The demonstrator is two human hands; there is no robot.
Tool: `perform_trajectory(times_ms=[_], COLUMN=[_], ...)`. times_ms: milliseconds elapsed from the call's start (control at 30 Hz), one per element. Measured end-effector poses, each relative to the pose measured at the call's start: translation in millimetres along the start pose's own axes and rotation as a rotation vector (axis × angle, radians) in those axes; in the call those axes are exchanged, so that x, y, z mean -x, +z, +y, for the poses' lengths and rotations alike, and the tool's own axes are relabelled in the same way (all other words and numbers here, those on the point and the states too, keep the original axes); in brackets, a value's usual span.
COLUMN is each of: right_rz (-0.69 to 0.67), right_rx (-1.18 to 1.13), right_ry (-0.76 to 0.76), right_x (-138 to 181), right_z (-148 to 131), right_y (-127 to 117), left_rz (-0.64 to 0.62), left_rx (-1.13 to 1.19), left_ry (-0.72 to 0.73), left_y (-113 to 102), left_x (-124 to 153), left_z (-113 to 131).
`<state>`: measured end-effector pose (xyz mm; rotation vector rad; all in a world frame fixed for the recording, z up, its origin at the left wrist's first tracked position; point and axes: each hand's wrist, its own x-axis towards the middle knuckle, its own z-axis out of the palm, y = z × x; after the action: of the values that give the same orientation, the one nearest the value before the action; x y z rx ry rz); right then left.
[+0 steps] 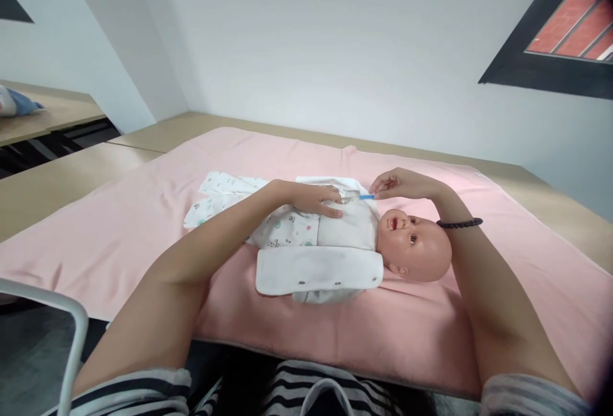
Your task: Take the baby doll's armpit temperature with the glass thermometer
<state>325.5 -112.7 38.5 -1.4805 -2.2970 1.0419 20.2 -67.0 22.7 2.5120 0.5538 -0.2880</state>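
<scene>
A baby doll [417, 246] lies on its back with its head to the right, in a white patterned baby garment [282, 227] whose white front flap [318, 269] is spread open toward me. My left hand [313, 199] lies on the doll's chest, thumb and fingers apart. Its fingertips are close to the pale end of a slim blue-ended stick [366, 197]; whether they touch it I cannot tell. With the fingertips of my right hand [395, 184], just beyond the doll's head, I pinch the blue end. The exact kind of stick is too small to make out.
A pink blanket [119, 243] covers much of the wooden table [129, 151], which stands against a white wall. At the lower left a white metal bar [76, 339] curves up. Another table [52, 103] at the far left bears a blue and white object [19, 101].
</scene>
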Motion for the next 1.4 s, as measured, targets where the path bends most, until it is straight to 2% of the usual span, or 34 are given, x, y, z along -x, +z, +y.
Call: perform_trajectory(times_ms=[133, 267, 433, 533, 733, 900, 1000, 1100, 1167, 1233, 1300, 1367, 1400], right_rz=[-0.074, -0.061, -0.242, -0.290, -0.155, -0.258, -0.272, -0.220, -0.132, 0.002, 0.125, 0.157, 0.126], right_rx=[-0.106, -0.017, -0.018, -0.028, 0.003, -0.006, 0.006, 0.004, -0.014, -0.031, -0.062, -0.110, -0.134], right_ry=[-0.024, -0.017, -0.031, -0.061, -0.054, -0.035, -0.037, -0.032, -0.036, -0.035, -0.010, 0.031, 0.044], right_x=[-2.1, 4.1, 5.7, 4.0, 7.6, 0.5, -1.4, 4.2, 8.3, 8.6, 3.7, -4.7, -9.1], right_z=[8.4, 5.9, 0.9, -0.9, 2.6, 4.8, 3.0, 1.9, 3.4, 7.5, 14.2, 21.9, 25.3], right_y=[-1.2, -6.6, -5.5, -2.8, -8.1, -3.6, -0.9, -4.2, -7.6, -9.1, -7.3, -2.3, 0.9], left_rz=[0.020, 0.032, 0.044, 0.043, 0.042, 0.054, 0.047, 0.050, 0.052, 0.109, 0.247, 0.409, 0.469], left_rx=[-0.006, 0.014, 0.027, 0.012, 0.002, 0.020, 0.008, -0.016, -0.033, -0.050, -0.061, -0.068, -0.070], left_ry=[-0.014, -0.017, -0.011, 0.000, 0.046, -0.004, -0.004, 0.015, 0.044, 0.048, 0.005, -0.062, -0.095], left_y=[1.9, 2.9, 2.5, 2.2, 2.6, 2.3, 1.8, -0.3, -3.2, -7.0, -10.5, -12.5, -12.9], left_x=[-1.4, -2.3, -1.2, -1.1, -3.0, -0.9, 0.9, 3.4, 5.7, 7.8, 8.6, 7.5, 6.4], left_z=[-2.1, -3.9, -2.8, -2.0, -4.6, -4.3, -1.5, 1.4, 2.1, 0.3, -5.4, -15.4, -21.6])
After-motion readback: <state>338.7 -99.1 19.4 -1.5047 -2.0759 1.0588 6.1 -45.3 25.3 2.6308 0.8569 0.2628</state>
